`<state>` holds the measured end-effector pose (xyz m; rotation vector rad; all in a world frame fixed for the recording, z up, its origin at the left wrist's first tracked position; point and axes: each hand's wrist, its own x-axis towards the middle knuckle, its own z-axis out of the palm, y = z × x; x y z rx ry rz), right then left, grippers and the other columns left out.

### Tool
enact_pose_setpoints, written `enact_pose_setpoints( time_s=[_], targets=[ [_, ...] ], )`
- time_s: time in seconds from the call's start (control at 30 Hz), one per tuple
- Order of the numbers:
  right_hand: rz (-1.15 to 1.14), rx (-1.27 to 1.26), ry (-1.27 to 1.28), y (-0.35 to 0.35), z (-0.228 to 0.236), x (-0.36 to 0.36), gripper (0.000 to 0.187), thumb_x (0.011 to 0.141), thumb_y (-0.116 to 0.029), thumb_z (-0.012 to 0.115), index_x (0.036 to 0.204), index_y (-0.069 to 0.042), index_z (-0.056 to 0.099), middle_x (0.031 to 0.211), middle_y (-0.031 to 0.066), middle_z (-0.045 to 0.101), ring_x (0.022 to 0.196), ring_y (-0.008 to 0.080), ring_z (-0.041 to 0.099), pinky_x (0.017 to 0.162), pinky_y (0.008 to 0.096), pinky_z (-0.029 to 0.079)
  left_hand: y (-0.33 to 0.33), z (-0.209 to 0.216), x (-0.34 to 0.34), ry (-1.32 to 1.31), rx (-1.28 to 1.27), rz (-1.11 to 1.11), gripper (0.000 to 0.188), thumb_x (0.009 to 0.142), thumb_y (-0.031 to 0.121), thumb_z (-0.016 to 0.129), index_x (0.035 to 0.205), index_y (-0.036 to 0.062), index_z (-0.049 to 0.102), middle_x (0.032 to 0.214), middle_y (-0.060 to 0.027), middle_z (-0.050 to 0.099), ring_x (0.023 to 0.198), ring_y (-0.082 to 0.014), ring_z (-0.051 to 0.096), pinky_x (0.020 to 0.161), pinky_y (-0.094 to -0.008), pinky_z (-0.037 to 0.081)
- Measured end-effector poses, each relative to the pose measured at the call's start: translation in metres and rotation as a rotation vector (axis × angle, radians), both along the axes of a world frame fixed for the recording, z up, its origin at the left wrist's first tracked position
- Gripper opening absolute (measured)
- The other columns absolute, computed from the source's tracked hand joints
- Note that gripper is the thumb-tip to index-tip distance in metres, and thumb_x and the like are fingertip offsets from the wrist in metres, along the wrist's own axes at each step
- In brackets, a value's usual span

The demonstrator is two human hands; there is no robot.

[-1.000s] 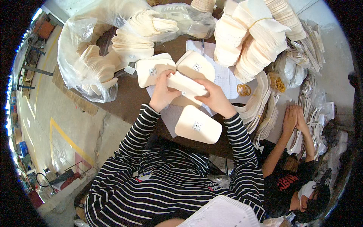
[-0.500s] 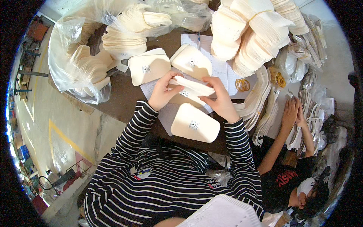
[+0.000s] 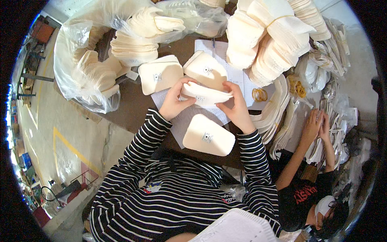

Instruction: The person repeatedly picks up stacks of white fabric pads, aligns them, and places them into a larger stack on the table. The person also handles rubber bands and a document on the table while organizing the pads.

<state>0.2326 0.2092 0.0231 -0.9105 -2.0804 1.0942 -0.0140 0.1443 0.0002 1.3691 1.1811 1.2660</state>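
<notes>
Both hands hold a small stack of cream, round-cornered fabric pads (image 3: pixel 206 95) between them above the table, slightly bowed, with a printed label on the front. My left hand (image 3: pixel 175 101) pinches its left end, and my right hand (image 3: pixel 238 109) grips the right end between thumb and fingers. Just beyond lie two more piles of labelled pads, a left pile (image 3: pixel 161 76) and a right pile (image 3: pixel 201 66). Nearer to me, another labelled pad pile (image 3: pixel 209 135) rests at the table's front edge.
Clear plastic bags (image 3: pixel 66 76) packed with pads fill the far left. Banded pad bundles (image 3: pixel 278 36) stand at the far right, beside an open notebook (image 3: pixel 219 50) and rubber bands (image 3: pixel 260 95). At right, a co-worker's hands (image 3: pixel 316 123) are among strips of material (image 3: pixel 334 133).
The pads in my hands were spread apart, a label showing on the lower one; now they are closed together and bowed. The view has shifted slightly.
</notes>
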Motion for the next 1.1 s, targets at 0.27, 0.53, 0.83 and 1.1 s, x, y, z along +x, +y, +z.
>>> enact_pose_setpoints(
  time_s=[0.27,0.53,0.83,1.1],
  targets=[
    [-0.017,-0.042,0.097,-0.007,0.000,-0.012,0.080,0.077,0.007,0.075,0.146,-0.006,0.036,0.132,0.0118,0.054,0.115,0.0235,0.053,0.106,0.0366,0.040,-0.008,0.000,0.010,-0.035,0.017,0.105,0.069,0.078,-0.004,0.074,0.139,0.0085,0.046,0.132,-0.0105,0.057,0.123,-0.0223,0.053,0.108,-0.0359,0.040],
    [-0.145,-0.190,0.084,0.002,-0.002,-0.008,0.042,0.085,0.000,0.074,0.124,-0.001,0.058,0.114,0.0076,0.064,0.106,0.0145,0.060,0.093,0.0281,0.047,-0.007,-0.009,0.007,-0.031,0.040,0.225,0.047,0.088,-0.002,0.069,0.132,0.0050,0.052,0.123,-0.0083,0.061,0.115,-0.0187,0.060,0.101,-0.0333,0.047],
    [-0.055,-0.087,0.094,-0.010,-0.016,-0.012,0.068,0.083,0.007,0.072,0.140,-0.005,0.037,0.123,0.0092,0.053,0.117,0.0184,0.053,0.101,0.0319,0.045,-0.014,-0.018,0.012,-0.137,0.001,0.148,0.037,0.087,-0.006,0.070,0.119,0.0004,0.053,0.122,-0.0082,0.057,0.116,-0.0160,0.056,0.102,-0.0297,0.045],
    [-0.109,-0.291,0.184,-0.009,-0.020,-0.010,0.068,0.083,0.006,0.073,0.140,-0.006,0.036,0.119,0.0075,0.051,0.112,0.0164,0.053,0.098,0.0303,0.046,-0.014,-0.011,-0.010,-0.444,-0.137,0.027,0.022,0.097,0.011,0.062,0.113,-0.0030,0.070,0.128,-0.0125,0.057,0.119,-0.0192,0.054,0.101,-0.0320,0.043]
  ],
)
